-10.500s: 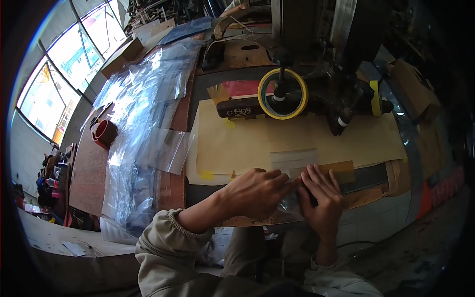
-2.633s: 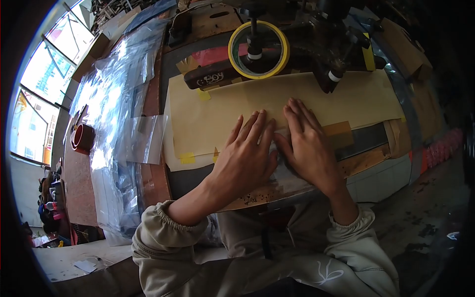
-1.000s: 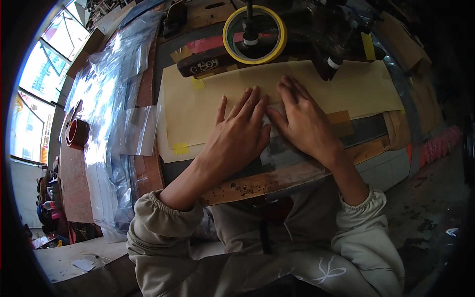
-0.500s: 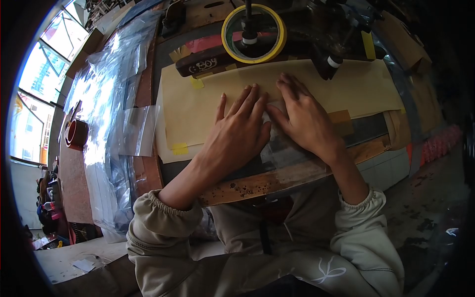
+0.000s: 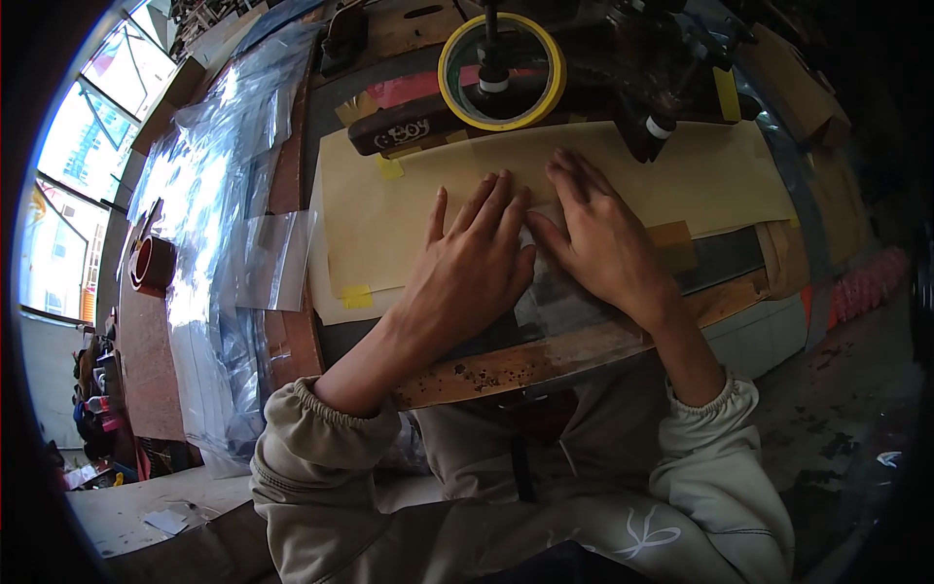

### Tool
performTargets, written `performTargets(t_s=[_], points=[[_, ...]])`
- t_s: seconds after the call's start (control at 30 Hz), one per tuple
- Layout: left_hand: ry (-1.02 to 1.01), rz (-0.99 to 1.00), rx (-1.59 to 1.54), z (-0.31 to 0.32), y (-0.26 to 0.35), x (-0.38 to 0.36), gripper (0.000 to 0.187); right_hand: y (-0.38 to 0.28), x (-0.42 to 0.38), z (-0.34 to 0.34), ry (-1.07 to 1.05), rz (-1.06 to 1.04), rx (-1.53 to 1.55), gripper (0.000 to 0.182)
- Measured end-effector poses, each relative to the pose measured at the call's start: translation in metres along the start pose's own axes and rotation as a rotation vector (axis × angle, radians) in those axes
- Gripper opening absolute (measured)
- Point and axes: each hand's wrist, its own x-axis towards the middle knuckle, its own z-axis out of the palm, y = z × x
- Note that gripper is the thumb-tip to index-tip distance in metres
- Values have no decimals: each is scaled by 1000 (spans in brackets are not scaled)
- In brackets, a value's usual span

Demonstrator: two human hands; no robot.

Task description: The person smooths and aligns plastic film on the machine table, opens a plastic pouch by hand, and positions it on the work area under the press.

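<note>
Both palms face down on a wide cream paper sheet (image 5: 379, 224) at the bench's front. My left hand (image 5: 474, 243) lies on it with its fingers spread. Beside it on the right, my right hand (image 5: 603, 229) rests with outstretched fingers and the thumb pointing at my left hand. Clear plastic (image 5: 564, 302) shows below and between the hands. A dark bar (image 5: 486, 127) with white lettering crosses the paper's back edge. Yellow tape pieces (image 5: 357, 296) stick to the paper's left part.
A yellow tape roll (image 5: 557, 88) hangs round a dark rod behind the bar. Clear plastic bags (image 5: 229, 165) cover the left side. A brown tape roll (image 5: 153, 265) lies further left. The wooden bench edge (image 5: 486, 373) runs in front of my body.
</note>
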Motion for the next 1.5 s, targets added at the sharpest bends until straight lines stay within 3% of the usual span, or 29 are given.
performTargets(t_s=[1.0, 1.3, 1.43, 1.5], points=[[37, 6, -5, 2, -1, -1, 49, -2, -2, -2, 52, -19, 11, 51], [91, 11, -14, 5, 0, -2, 56, -22, -64, -33, 39, -12, 85, 49], [52, 294, -221, -1, 6, -6, 61, -18, -69, -25, 40, 36, 127, 49], [-84, 435, -355, -8, 15, -8, 66, -16, -69, -22, 27, 38, 117, 49]])
